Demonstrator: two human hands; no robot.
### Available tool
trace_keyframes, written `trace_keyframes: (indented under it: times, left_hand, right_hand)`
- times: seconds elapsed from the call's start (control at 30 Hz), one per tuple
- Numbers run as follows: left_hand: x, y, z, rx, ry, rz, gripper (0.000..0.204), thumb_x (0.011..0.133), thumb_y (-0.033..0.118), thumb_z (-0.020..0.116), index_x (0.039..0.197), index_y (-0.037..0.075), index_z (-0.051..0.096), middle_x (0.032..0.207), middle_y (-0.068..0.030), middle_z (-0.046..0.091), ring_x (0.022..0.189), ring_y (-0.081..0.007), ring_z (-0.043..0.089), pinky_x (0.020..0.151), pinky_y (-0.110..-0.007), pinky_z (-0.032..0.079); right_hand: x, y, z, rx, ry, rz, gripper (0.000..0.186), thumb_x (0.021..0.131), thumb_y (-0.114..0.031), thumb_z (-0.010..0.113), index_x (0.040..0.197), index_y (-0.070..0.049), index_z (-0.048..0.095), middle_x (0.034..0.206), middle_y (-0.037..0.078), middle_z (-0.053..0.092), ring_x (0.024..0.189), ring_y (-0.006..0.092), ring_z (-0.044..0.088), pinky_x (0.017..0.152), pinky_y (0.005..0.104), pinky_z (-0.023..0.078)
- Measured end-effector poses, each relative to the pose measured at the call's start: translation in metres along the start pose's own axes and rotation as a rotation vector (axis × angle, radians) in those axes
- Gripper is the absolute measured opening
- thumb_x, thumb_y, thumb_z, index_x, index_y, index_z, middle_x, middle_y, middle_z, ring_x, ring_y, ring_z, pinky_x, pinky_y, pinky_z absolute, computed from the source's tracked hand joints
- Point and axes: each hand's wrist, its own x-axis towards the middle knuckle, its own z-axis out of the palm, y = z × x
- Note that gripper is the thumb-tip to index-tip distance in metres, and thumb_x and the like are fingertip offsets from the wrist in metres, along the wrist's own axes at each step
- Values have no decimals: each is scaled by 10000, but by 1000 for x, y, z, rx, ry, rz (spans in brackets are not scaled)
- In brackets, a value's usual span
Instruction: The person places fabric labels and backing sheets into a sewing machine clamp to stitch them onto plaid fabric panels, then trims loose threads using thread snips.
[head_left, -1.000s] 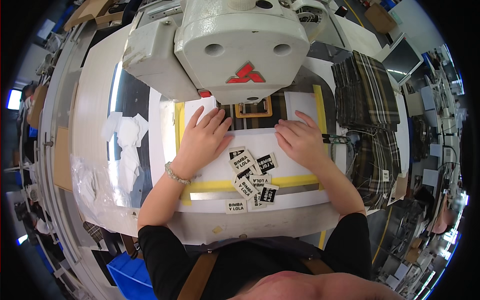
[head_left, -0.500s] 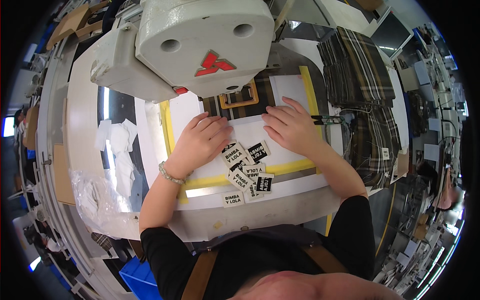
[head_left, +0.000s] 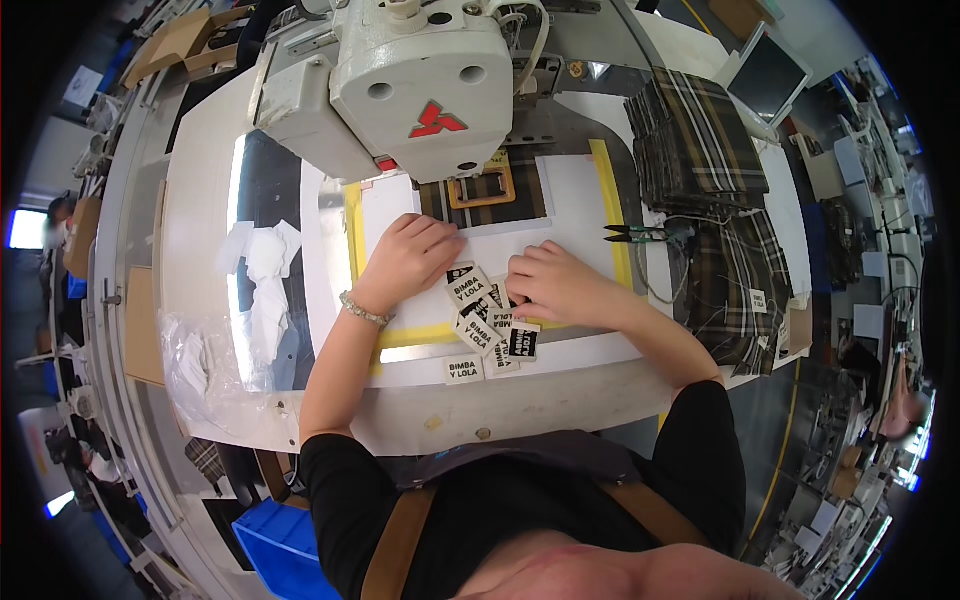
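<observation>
My left hand rests palm down on the white template sheet, fingers extended, nothing visible in it. Beside its thumb lies a loose pile of black and white fabric labels. My right hand is at the pile's upper right, fingers curled and closed over a label there, its grip partly hidden. Beyond both hands, a brown and black plaid fabric piece lies in the template's window. An orange clamp frame sits on that fabric, beneath the white sewing machine head.
Green-handled thread snips lie right of the yellow tape. Stacked plaid pieces stand at far right, with more plaid cloth nearer. White scraps and a clear plastic bag lie left. A blue crate sits below the table.
My right hand has come down from near the plaid fabric to the label pile, its fingers curling. My left hand stays beside the template edge. The whole view has shifted slightly.
</observation>
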Motion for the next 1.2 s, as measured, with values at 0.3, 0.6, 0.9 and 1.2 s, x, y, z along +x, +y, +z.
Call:
trace_keyframes:
  times: [0.3,0.6,0.9,1.2]
  left_hand:
    - [-8,21,-17,-25,25,-43,135,769,77,727,897,82,686,881,-11,679,790,-175,635,734,-316,485]
    - [3,79,-38,-554,85,-391,391,753,110,787,1125,65,677,1010,-71,699,881,-217,652,792,-315,502]
    - [27,89,-39,-967,60,-601,390,847,-19,700,1222,18,599,856,-2,676,767,-52,597,696,-214,469]
    - [28,58,-35,-799,174,-571,326,837,-49,687,1150,39,657,866,-15,677,738,-73,631,643,-221,506]
  right_hand:
    - [-9,-10,-4,135,84,329,294,783,-86,715,1031,-54,560,957,81,593,891,299,621,783,420,482]
    - [-18,-52,-16,471,495,493,154,792,-78,733,871,-25,612,747,37,580,683,161,555,610,295,428]
    - [-6,-64,-9,1166,521,526,163,818,-46,745,909,3,620,767,22,643,580,32,542,521,206,413]
    - [14,-29,-11,1117,637,444,117,812,42,709,860,8,607,915,53,650,720,83,619,658,226,508]
